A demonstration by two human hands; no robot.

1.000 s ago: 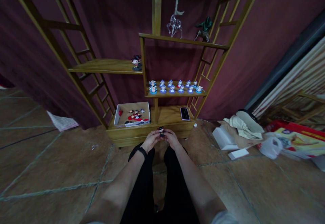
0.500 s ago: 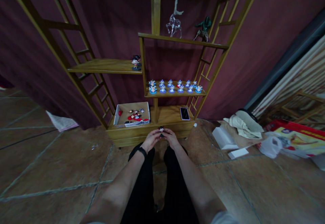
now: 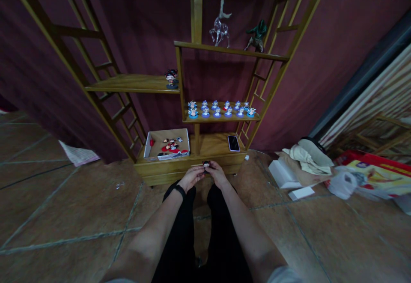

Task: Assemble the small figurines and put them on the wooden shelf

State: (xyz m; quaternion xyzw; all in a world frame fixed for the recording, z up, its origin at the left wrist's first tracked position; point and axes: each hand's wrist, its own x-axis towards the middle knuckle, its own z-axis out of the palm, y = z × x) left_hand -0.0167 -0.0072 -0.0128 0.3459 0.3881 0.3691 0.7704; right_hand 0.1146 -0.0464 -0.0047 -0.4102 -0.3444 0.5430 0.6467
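A small dark-haired figurine is held between my two hands, just in front of the shelf's low drawer base. My left hand has its fingertips closed on the figurine's left side. From the other side, my right hand pinches it too. The figurine's lower part is partly covered by fingers. Beyond my hands, an open cardboard box on the base holds several red and black figurines. Similar dark-haired figurines stand at the right end of the left shelf.
Several purple and blue figurines stand in two rows on the middle shelf. A phone lies on the base. Above are a clear deer figure and a green statue. White boxes and a plastic bag lie right on the floor.
The figurine has shifted slightly to the right and turned a little between my fingers. My hands remain in nearly the same place, and the shelf's contents look unchanged.
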